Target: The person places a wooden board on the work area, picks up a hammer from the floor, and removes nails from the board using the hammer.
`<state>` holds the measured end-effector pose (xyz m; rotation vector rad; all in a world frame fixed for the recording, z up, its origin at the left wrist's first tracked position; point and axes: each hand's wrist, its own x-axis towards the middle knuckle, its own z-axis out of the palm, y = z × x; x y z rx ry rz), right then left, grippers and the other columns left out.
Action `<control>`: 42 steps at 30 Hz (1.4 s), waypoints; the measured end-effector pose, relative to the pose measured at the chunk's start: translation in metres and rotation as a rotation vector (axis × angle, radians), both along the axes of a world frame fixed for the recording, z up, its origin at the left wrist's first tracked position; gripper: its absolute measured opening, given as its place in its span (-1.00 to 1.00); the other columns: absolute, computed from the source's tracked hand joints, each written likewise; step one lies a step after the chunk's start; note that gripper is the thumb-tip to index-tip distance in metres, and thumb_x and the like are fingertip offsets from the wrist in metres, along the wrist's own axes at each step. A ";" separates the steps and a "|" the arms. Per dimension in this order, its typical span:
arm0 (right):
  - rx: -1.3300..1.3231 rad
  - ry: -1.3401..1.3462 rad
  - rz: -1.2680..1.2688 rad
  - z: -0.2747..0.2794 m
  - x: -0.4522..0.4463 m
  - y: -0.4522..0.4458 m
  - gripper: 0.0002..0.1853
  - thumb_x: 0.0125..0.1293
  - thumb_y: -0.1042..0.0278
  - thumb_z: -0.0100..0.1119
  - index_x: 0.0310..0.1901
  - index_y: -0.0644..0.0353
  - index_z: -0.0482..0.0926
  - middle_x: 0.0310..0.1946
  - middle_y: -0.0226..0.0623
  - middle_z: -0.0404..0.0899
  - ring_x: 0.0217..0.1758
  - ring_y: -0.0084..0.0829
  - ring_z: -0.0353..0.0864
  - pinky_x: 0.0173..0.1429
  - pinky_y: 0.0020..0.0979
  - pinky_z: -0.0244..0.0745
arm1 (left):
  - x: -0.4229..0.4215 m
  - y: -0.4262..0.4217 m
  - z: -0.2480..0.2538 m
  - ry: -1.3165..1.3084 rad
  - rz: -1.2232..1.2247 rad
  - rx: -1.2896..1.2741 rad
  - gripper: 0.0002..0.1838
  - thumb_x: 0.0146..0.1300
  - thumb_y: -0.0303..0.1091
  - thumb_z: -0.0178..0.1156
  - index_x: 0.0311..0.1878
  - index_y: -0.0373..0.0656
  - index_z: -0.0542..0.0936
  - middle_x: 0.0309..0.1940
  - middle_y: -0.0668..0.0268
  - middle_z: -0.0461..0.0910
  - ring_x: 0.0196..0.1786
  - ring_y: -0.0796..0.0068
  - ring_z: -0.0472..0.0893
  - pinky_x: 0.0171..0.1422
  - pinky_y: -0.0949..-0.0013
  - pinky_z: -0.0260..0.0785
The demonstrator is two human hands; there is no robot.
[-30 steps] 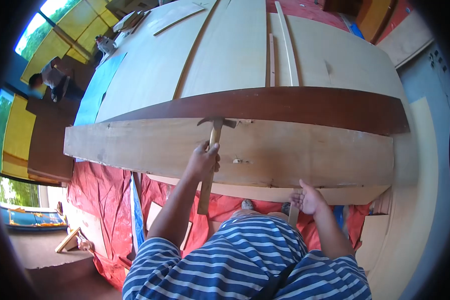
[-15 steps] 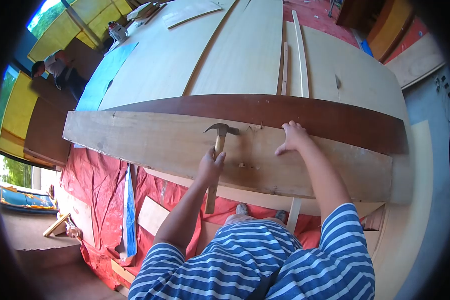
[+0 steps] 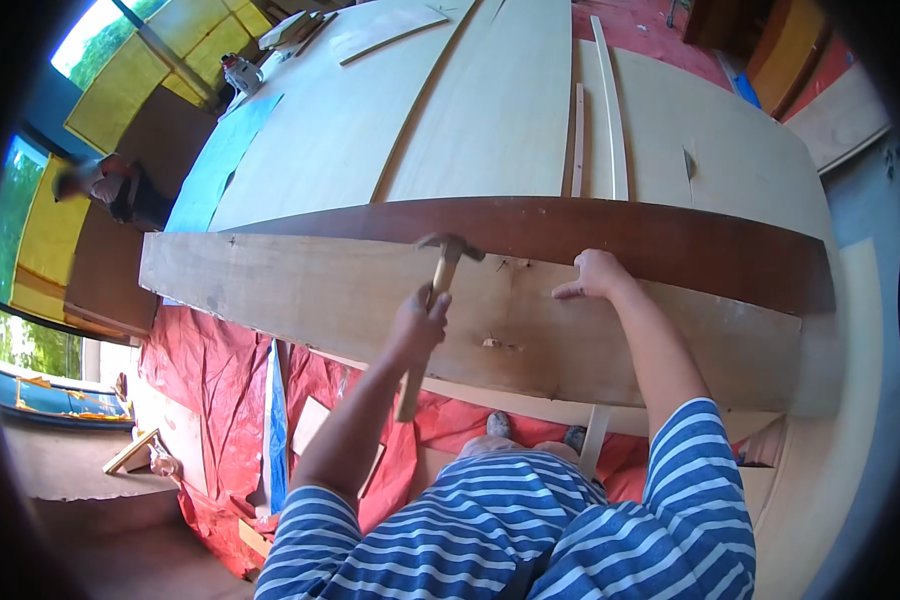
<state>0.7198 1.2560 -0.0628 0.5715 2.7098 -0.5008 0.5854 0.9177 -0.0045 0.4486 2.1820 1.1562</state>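
Observation:
My left hand is wrapped round the wooden handle of a claw hammer, its metal head up over the far edge of a pale wooden board. My right hand rests at the far edge of that board, right of the hammer, thumb pointing left and the other fingers bent over the edge, partly hidden. Directly behind the pale board lies a dark reddish-brown board. Small splintered marks show on the pale board between and below my hands.
Large light panels with thin strips extend beyond the boards. A person stands at far left. Red sheeting and a blue-white strip lie below. A wall stands at right.
My right hand has gone from near my body up to the pale board's far edge, and its fingers have since bent over it. My left hand still grips the hammer; the view has shifted.

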 end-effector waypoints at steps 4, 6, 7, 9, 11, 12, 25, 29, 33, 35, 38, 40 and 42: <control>-0.043 -0.038 0.013 0.003 -0.007 0.005 0.00 -0.34 -0.69 0.42 -0.25 0.28 0.73 -0.16 -0.04 0.73 -0.02 -0.08 0.70 0.20 -0.17 0.56 | -0.041 0.044 0.037 0.426 -0.147 0.105 -0.55 0.49 -0.17 0.13 0.33 -0.16 0.45 -0.45 0.29 0.56 -0.44 0.53 0.61 -0.38 0.35 0.48; -0.052 -0.090 0.018 0.004 -0.010 0.009 0.01 -0.34 -0.70 0.40 -0.23 0.28 0.73 -0.12 -0.05 0.73 0.03 -0.07 0.69 0.21 -0.19 0.55 | -0.037 0.070 0.083 0.550 -0.199 0.029 -0.58 0.47 -0.19 0.13 0.31 -0.14 0.48 -0.34 0.16 0.64 -0.31 0.32 0.68 -0.22 0.24 0.52; -0.043 -0.061 0.012 0.001 -0.007 0.008 0.02 -0.34 -0.71 0.39 -0.22 0.28 0.74 -0.10 -0.05 0.73 0.05 -0.07 0.68 0.22 -0.19 0.55 | -0.034 0.081 0.096 0.578 -0.246 -0.035 -0.59 0.46 -0.19 0.12 0.29 -0.14 0.49 -0.28 0.11 0.67 -0.23 0.22 0.70 -0.15 0.19 0.52; -0.018 0.003 0.001 -0.001 -0.006 0.008 0.04 -0.33 -0.73 0.37 -0.18 0.27 0.74 -0.06 -0.05 0.72 0.10 -0.07 0.67 0.24 -0.20 0.54 | -0.037 0.098 0.101 0.499 -0.391 -0.188 -0.61 0.44 -0.19 0.10 0.22 -0.18 0.54 -0.07 -0.03 0.68 0.05 -0.07 0.65 0.11 0.07 0.46; -0.014 -0.046 0.022 0.003 -0.007 0.006 0.06 -0.32 -0.73 0.37 -0.11 0.28 0.74 -0.02 -0.04 0.71 0.14 -0.06 0.65 0.27 -0.21 0.53 | -0.044 0.103 0.089 0.543 -0.690 -0.366 -0.61 0.45 -0.17 0.10 0.20 -0.18 0.54 -0.09 -0.02 0.69 0.03 -0.07 0.66 0.09 0.06 0.47; -0.010 -0.071 0.033 0.009 -0.009 0.007 0.08 -0.32 -0.72 0.37 -0.08 0.28 0.73 0.00 -0.04 0.71 0.16 -0.06 0.65 0.28 -0.21 0.52 | -0.047 0.108 0.084 0.563 -0.839 -0.454 -0.61 0.45 -0.16 0.09 0.19 -0.18 0.55 -0.09 -0.01 0.69 0.02 -0.07 0.66 0.08 0.05 0.47; -0.053 -0.128 0.030 -0.005 -0.006 0.009 0.18 -0.30 -0.77 0.30 0.07 0.30 0.68 0.09 -0.01 0.67 0.23 -0.08 0.62 0.34 -0.20 0.48 | -0.053 0.145 0.115 0.522 -0.683 -0.466 -0.69 0.43 -0.16 0.06 0.06 -0.11 0.60 -0.24 -0.05 0.69 -0.15 0.05 0.72 -0.06 0.05 0.54; -0.064 -0.098 0.000 0.007 -0.007 0.010 0.14 -0.27 -0.80 0.24 -0.03 0.28 0.72 0.02 -0.01 0.70 0.19 -0.07 0.63 0.31 -0.19 0.49 | -0.034 0.153 0.151 0.588 -0.389 -0.266 -0.65 0.45 -0.14 0.05 0.17 -0.08 0.55 -0.20 -0.05 0.69 -0.09 -0.06 0.69 -0.03 -0.05 0.50; -0.017 -0.122 0.065 -0.001 -0.011 0.013 0.06 -0.22 -0.78 0.25 -0.14 0.27 0.75 -0.05 -0.02 0.72 0.15 -0.07 0.64 0.28 -0.19 0.51 | -0.025 0.116 0.066 0.617 -0.693 -0.343 -0.62 0.44 -0.18 0.02 0.17 -0.19 0.52 -0.07 -0.12 0.66 0.07 -0.14 0.63 0.15 -0.08 0.44; -0.005 -0.100 0.054 0.004 -0.016 0.019 0.05 -0.22 -0.79 0.23 -0.18 0.27 0.75 -0.08 -0.04 0.72 0.11 -0.07 0.66 0.25 -0.18 0.52 | -0.048 0.125 0.075 0.721 -0.653 -0.314 -0.68 0.46 -0.13 0.03 0.09 -0.12 0.56 -0.11 -0.06 0.66 0.02 -0.08 0.65 0.08 -0.04 0.46; -0.049 -0.087 0.032 0.003 -0.006 0.008 0.06 -0.20 -0.82 0.18 -0.23 0.27 0.77 -0.12 -0.04 0.74 0.05 -0.07 0.69 0.21 -0.19 0.54 | -0.021 0.126 0.123 0.639 -0.319 -0.150 -0.66 0.48 -0.10 0.06 0.05 -0.18 0.51 -0.32 -0.07 0.65 -0.21 -0.15 0.67 -0.13 -0.05 0.46; 0.008 -0.066 0.062 0.000 -0.009 0.011 0.05 -0.20 -0.82 0.17 -0.25 0.28 0.77 -0.14 -0.05 0.74 0.03 -0.08 0.70 0.20 -0.18 0.55 | -0.012 0.123 0.118 0.697 -0.192 -0.106 -0.68 0.48 -0.10 0.05 0.04 -0.16 0.51 -0.27 -0.07 0.66 -0.18 -0.15 0.68 -0.11 -0.06 0.47; -0.002 -0.092 0.084 -0.004 -0.011 0.014 0.04 -0.21 -0.82 0.18 -0.27 0.26 0.76 -0.16 -0.05 0.74 0.01 -0.06 0.69 0.18 -0.18 0.55 | -0.015 0.110 0.068 0.639 -0.412 -0.206 -0.60 0.47 -0.19 0.01 0.28 -0.14 0.43 -0.14 -0.19 0.66 -0.03 -0.29 0.62 0.06 -0.15 0.45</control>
